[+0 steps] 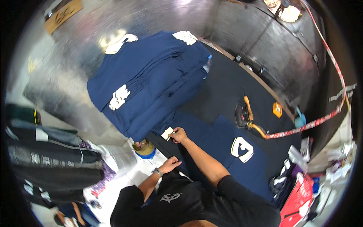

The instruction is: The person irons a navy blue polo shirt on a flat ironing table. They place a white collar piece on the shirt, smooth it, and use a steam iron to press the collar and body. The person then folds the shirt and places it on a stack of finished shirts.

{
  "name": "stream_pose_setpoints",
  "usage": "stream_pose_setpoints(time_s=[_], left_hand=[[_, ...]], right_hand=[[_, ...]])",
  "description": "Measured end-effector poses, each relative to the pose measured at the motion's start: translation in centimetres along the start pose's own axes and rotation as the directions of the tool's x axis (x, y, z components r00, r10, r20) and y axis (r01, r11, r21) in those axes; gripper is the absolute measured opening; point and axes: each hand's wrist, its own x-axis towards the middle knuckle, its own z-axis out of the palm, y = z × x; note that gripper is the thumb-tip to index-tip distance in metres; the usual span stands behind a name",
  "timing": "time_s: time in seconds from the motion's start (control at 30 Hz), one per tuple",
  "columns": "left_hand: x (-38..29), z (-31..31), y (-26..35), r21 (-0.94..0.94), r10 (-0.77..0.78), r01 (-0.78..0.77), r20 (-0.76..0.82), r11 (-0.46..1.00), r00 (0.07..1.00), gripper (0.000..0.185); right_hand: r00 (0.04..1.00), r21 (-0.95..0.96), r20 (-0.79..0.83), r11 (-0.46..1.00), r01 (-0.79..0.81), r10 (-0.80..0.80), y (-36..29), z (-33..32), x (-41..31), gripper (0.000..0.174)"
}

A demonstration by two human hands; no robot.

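Observation:
A navy polo shirt (198,127) is spread on the black-covered table before me. Its cream collar (242,149), edged with a dark stripe, lies on the right. My right hand (178,135) pinches the cream cuff (167,133) of a navy sleeve at the shirt's left end. Closer to my body, my left hand (169,164), with a metal watch (157,171) on the wrist, hovers by the table's near edge. Its fingers point right and are partly hidden, and I see nothing held in it. An iron (241,115) with a wooden-looking handle rests beyond the shirt.
Piled navy shirts (147,71) with cream trim cover the table's far left. A red-and-white wrapped hose (309,126) runs from the iron. An orange box (277,109) and a blue dipper (300,119) sit at right. Dark garments (54,159) hang left; a person (75,214) is lower left.

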Motion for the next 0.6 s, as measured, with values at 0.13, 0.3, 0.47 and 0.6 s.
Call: stream_pose_setpoints(time_s=[0.13, 0.3, 0.47, 0.6], left_hand=[[-0.4, -0.8, 0.6, -0.043, -0.038, 0.040, 0.045, 0.998, 0.998, 0.036], [-2.3, 0.0, 3.4, 0.172, 0.031, 0.041, -0.396, 0.984, 0.918, 0.035], [-0.3, 1.4, 6.1, 0.331, 0.326, -0.148, -0.587, 0.932, 0.741, 0.066], [2.3, 3.9, 9.5, 0.600, 0.589, -0.273, -0.424, 0.752, 0.688, 0.097]], right_hand=[[0.958, -0.240, -0.160, 0.951, 0.195, -0.237, 0.7, 1.7, -0.8, 0.026], [0.887, 0.351, -0.255, 0.818, 0.457, -0.386, -1.9, -4.8, -8.1, 0.015], [0.680, 0.278, -0.641, 0.718, 0.638, -0.356, 3.2, -21.7, -21.7, 0.033], [0.667, 0.335, -0.730, 0.770, 0.542, -0.152, 13.1, -30.5, -32.4, 0.023]])
